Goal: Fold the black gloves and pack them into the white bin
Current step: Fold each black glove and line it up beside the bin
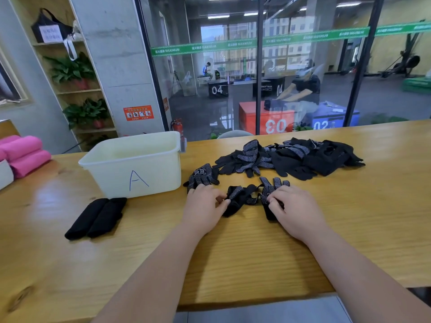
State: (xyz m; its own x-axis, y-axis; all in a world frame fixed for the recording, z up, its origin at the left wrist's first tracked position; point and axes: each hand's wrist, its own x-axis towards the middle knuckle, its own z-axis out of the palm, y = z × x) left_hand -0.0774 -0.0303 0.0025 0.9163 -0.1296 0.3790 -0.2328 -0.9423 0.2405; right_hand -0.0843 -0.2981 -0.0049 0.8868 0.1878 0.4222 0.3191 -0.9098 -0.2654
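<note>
Bright, even indoor light. Strip lamps (219, 17) glow at the top, behind or mirrored in the glass wall (303, 78), which carries pale reflections. The worktop (256, 248) shows a soft white sheen at its left, near the bin (135, 169), and only faint shadows under the gloves (242, 199). Wide-angle distortion bows the worktop's far edge and tilts the shelves (77, 89). The centre is sharp and the near corners are slightly soft. The dark gloves lose fabric detail.

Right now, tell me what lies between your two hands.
Head view: a crumpled black dotted glove lies on the table between left hand and right hand.
</note>
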